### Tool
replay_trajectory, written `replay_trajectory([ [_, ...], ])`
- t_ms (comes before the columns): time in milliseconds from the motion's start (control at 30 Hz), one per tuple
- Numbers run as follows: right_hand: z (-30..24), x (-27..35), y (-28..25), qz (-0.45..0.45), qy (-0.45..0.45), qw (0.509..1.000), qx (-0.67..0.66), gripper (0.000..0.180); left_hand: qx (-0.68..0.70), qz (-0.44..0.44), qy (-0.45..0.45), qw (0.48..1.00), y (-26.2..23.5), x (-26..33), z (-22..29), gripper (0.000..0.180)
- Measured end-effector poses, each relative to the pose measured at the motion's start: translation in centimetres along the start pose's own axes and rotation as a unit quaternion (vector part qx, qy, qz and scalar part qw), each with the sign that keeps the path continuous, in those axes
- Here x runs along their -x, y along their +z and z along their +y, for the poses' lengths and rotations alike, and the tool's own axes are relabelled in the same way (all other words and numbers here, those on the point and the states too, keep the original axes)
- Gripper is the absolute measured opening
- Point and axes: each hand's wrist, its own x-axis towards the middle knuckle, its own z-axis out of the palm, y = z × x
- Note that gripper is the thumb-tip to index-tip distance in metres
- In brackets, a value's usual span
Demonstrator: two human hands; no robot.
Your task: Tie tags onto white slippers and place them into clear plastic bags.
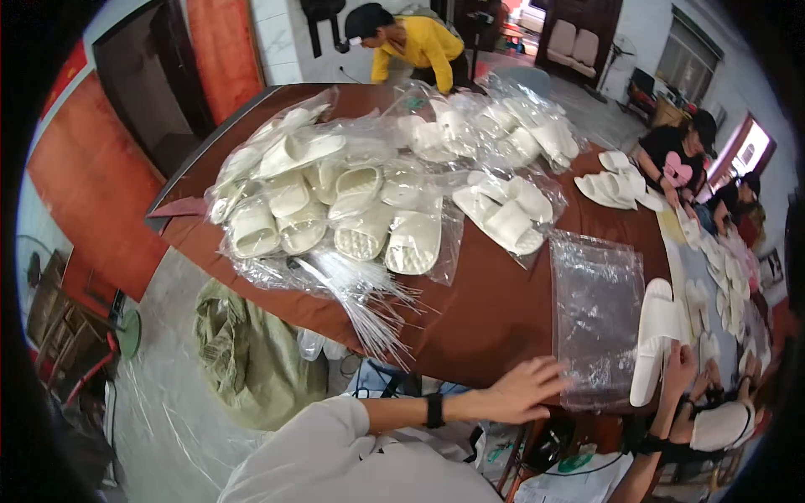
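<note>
My left hand (524,391) is open above the brown cloth's front edge, its fingertips at the lower left edge of a clear plastic bag (597,314). The bag lies flat, perhaps one of a stack; I cannot tell. To the right of it, my right hand (679,370) grips a cream-white slide slipper (654,339), standing on its side with its sole toward the bag. A second slipper may be behind it; the overlap hides this. Farther left, a bunch of white plastic zip ties (356,293) fans out over the table edge.
Bagged slippers (335,180) are piled on the brown table (486,323), with one bagged pair (507,210) nearer the middle. Loose slippers (612,184) lie at the far right. A person in yellow (419,46) leans at the far end; co-workers (679,159) sit along the right. A green sack (251,356) stands on the floor.
</note>
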Motion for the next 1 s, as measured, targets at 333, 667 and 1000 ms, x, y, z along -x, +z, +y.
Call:
replay_trajectory([
  [333, 11.7, -7.3, 7.3, -0.021, -0.029, 0.995, 0.097, 0.046, -0.113, -0.103, -0.052, 0.987, 6.2, -0.7, -2.0, 0.082],
  [667, 12.2, -6.6, 10.8, -0.104, -0.064, 0.986, 0.11, 0.026, -0.175, -0.043, -0.085, 0.98, 4.5, -1.5, -3.1, 0.078],
  [1000, -2.7, 6.4, 7.8, -0.235, -0.122, 0.961, 0.08, 0.056, -0.168, -0.01, -0.071, 0.983, 5.5, -2.8, -3.4, 0.043],
])
